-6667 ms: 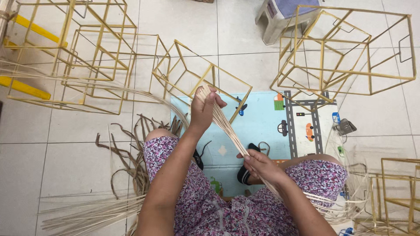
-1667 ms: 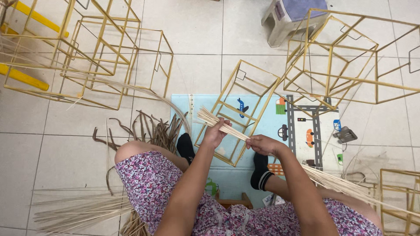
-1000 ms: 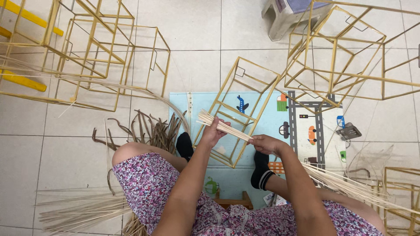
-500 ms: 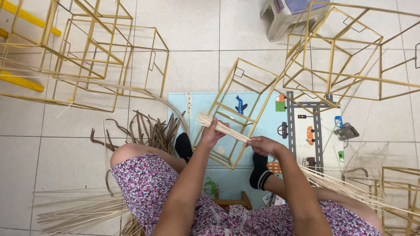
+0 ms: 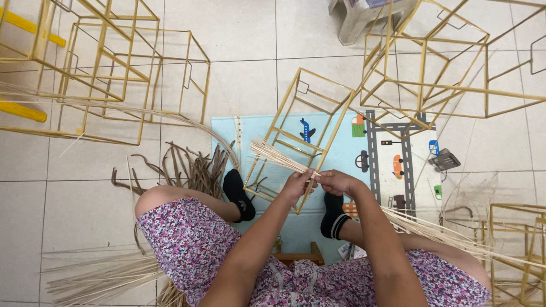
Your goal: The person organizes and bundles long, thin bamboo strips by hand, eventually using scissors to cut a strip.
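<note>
A: Where does the bundle of thin strips (image 5: 278,157) lie relative to the hands?

B: Its near end sits in the left hand (image 5: 298,185), fingers closed round it; the strips fan up and to the left, over the yellow wire frame (image 5: 301,136) (which stands on the pale blue play mat (image 5: 341,153)).

A: And the right hand (image 5: 338,182)?

B: Just beside the left, touching it, fingertips pinched on the same bundle end. Longer strips trail past the right forearm.
</note>
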